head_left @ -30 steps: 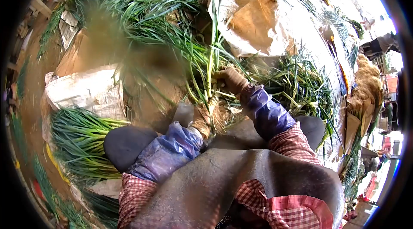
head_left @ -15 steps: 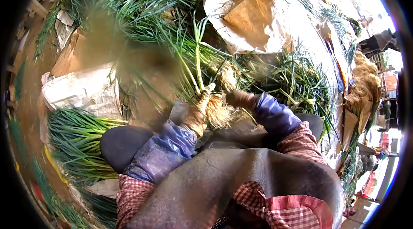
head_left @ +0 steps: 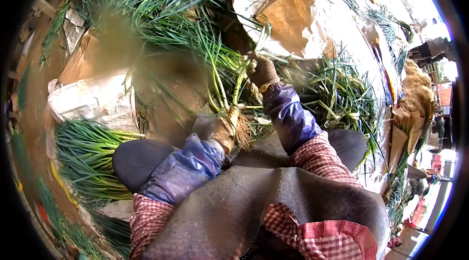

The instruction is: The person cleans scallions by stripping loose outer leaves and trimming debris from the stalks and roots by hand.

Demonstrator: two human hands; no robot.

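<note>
My left hand [head_left: 223, 132], in a brown glove, is closed around the lower ends of a few green onions [head_left: 225, 95]. Their stringy brown roots [head_left: 242, 133] hang beside its fingers. Farther forward, my right hand [head_left: 263, 70], gloved too, is closed on the upper part of one stalk, with pale leaf ends sticking out above it. A big heap of green onions [head_left: 171, 11] lies ahead and to the left. Loose leaves and trimmings [head_left: 339, 91] are piled to the right of my right hand.
A bundle of green onions [head_left: 93, 157] lies beside my left knee, near a white sack [head_left: 95, 101]. Another pale sack with a brown flap [head_left: 288, 11] lies ahead. Brown root scraps [head_left: 413, 94] are heaped far right. A dark apron [head_left: 234, 196] covers my lap. Blurry spots hide part of the left.
My right hand has moved up and left from near the roots to the upper stalk and closed on it. The stalks lean more to the right. My left hand stays nearly in place.
</note>
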